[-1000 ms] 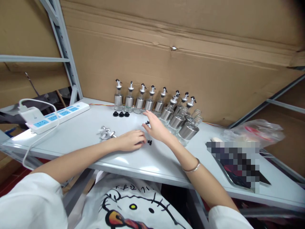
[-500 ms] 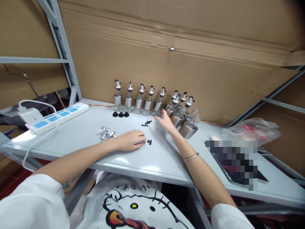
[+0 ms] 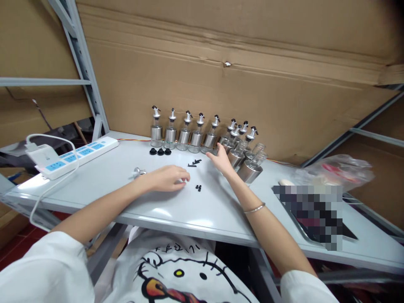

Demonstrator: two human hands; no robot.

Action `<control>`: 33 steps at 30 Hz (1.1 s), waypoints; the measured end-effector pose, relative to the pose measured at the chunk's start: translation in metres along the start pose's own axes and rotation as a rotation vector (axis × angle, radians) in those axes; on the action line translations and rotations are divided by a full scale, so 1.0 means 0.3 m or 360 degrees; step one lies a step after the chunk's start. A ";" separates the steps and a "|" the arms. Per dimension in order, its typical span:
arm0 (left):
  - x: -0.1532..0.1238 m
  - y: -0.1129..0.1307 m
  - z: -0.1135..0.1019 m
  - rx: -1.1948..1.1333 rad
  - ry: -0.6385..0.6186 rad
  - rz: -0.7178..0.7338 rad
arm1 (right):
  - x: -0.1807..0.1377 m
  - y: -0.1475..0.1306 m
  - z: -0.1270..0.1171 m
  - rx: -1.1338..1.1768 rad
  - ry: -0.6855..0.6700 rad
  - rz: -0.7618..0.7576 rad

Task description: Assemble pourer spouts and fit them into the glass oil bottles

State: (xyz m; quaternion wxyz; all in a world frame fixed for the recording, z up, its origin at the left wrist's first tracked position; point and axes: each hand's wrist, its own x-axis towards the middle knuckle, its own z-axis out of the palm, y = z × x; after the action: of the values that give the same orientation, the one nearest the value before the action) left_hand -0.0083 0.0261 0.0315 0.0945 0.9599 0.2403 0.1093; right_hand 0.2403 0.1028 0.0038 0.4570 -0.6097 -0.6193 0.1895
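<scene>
My left hand [image 3: 170,178] hovers low over the table with loosely curled, parted fingers and nothing visible in them. Beneath its wrist side, silver pourer spouts [image 3: 139,172] lie partly covered. Small black plugs [image 3: 198,188] rest just right of its fingertips, and black flip levers [image 3: 194,163] lie farther back. My right hand [image 3: 220,160] is beside the group of oil bottles on the right, thumb and index finger apart; its other fingers are partly hidden. Nearest it stands an open-necked glass bottle with a steel sleeve [image 3: 236,159]. Another capless bottle [image 3: 250,170] is close by.
Several bottles with pourers [image 3: 196,138] stand in a row along the cardboard wall [image 3: 151,71]. Three black stoppers [image 3: 160,151] sit before them. A power strip [image 3: 82,155] lies left; a plastic bag [image 3: 337,170] and a blurred-out flat item [image 3: 312,214] lie right.
My left hand has drawn back leftward and slightly up from the small black plugs, its fingers loosening. It now covers more of the silver spouts. My right hand has shifted slightly right.
</scene>
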 end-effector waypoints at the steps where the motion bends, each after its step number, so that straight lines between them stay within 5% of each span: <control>1: -0.010 -0.005 -0.041 -0.0061 0.0048 -0.0094 | 0.002 0.003 0.000 0.0010 0.0013 -0.0004; 3: -0.034 -0.022 -0.130 -0.0183 0.0053 -0.0297 | 0.006 0.009 0.001 0.0043 0.0044 -0.0017; 8: -0.097 -0.114 -0.259 -0.0298 -0.0396 -0.0442 | 0.017 0.019 0.002 0.0167 0.0120 -0.0055; 14: -0.135 -0.237 -0.197 -0.0562 -0.0750 -0.0354 | -0.014 -0.020 0.000 0.0227 0.0196 -0.0229; 23: -0.120 -0.246 -0.165 -0.0591 -0.0766 -0.0470 | -0.108 -0.161 0.003 0.0190 0.0048 -0.0631; 27: -0.093 -0.202 -0.140 -0.0622 -0.0469 -0.0453 | -0.137 -0.187 -0.003 0.0086 0.0046 -0.0914; 33: -0.047 -0.137 -0.023 0.0061 0.0622 -0.0052 | -0.190 -0.197 0.023 -0.0004 -0.0322 -0.0907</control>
State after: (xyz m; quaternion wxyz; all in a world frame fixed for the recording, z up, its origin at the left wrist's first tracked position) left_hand -0.0403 0.0558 0.0263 0.0297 0.9180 0.2717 0.2873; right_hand 0.1914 0.0412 0.0279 0.4270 -0.3900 -0.8080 0.1126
